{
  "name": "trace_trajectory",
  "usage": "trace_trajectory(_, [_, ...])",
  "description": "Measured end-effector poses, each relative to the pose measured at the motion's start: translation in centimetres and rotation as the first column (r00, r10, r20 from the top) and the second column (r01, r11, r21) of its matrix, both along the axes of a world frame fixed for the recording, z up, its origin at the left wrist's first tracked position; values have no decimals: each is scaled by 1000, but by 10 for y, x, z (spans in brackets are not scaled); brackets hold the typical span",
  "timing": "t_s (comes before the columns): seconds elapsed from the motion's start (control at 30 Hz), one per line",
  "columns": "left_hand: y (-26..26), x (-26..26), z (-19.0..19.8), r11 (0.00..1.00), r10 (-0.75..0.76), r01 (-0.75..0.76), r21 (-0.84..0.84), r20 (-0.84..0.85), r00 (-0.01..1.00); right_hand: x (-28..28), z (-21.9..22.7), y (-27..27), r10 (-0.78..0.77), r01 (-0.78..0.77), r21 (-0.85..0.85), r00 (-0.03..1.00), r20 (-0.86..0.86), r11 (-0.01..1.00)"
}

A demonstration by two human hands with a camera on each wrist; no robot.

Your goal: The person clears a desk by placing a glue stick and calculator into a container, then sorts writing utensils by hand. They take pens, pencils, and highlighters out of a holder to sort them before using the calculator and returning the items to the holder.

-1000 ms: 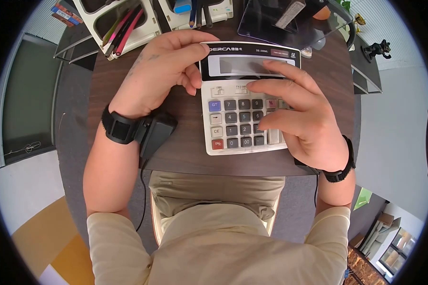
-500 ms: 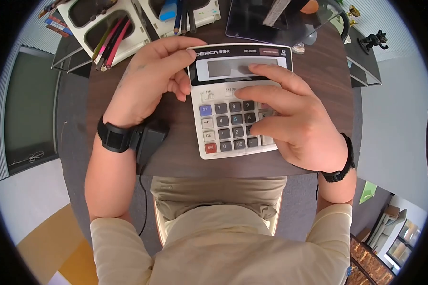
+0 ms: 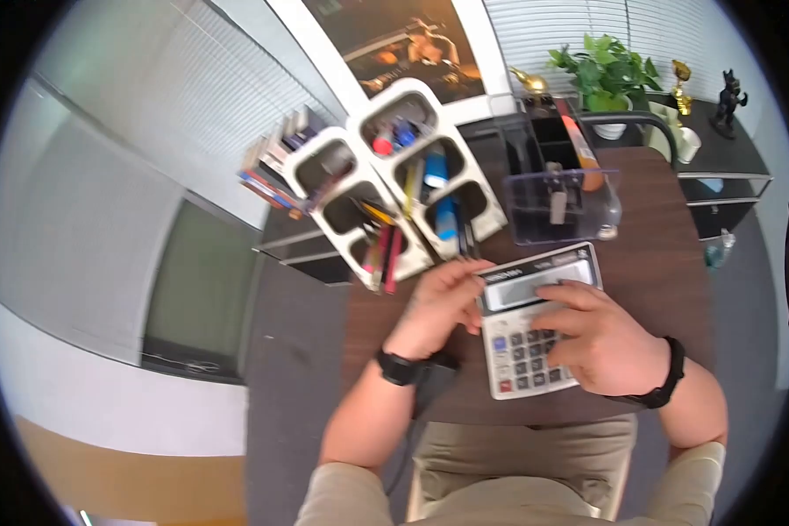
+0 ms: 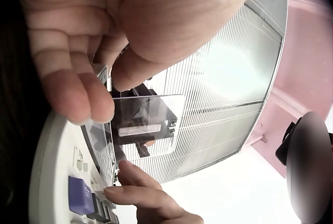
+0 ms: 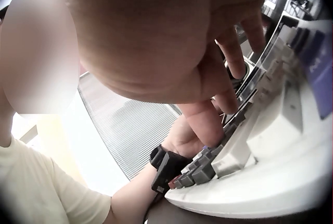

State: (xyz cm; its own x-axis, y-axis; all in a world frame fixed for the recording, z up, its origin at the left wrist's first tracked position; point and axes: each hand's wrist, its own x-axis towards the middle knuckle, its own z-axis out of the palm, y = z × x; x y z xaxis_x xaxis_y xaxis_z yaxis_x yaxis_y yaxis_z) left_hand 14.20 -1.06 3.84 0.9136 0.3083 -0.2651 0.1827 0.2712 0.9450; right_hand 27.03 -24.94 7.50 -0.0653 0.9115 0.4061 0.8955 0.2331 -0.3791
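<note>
A white calculator (image 3: 524, 355) with a black display strip lies on the dark brown table (image 3: 662, 263) in front of me. My left hand (image 3: 466, 279) grips its upper left corner, fingers curled over the top edge. My right hand (image 3: 559, 314) lies over the right half of the keypad with its fingers stretched out onto the keys. In the left wrist view my left hand (image 4: 99, 86) hangs above the calculator (image 4: 57, 177) by its purple key. In the right wrist view my right hand's fingers (image 5: 210, 122) touch the grey keys of the calculator (image 5: 260, 172).
A white compartment organizer (image 3: 394, 197) with pens and pencils lies behind the calculator. A clear acrylic holder (image 3: 559, 209) stands to its right. Books (image 3: 272, 175) lean at the left, and a potted plant (image 3: 607, 70) and figurines (image 3: 728, 92) stand at the back right.
The head view has swung upward and back, so the hands and calculator look smaller and lower. Both hands keep their places on the calculator.
</note>
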Motion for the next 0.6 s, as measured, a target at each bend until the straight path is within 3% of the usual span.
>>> trace_trajectory(0.6, [0, 3, 1, 999, -32, 32, -13, -2, 999, 5, -1, -10, 10, -14, 41, 996, 89, 999])
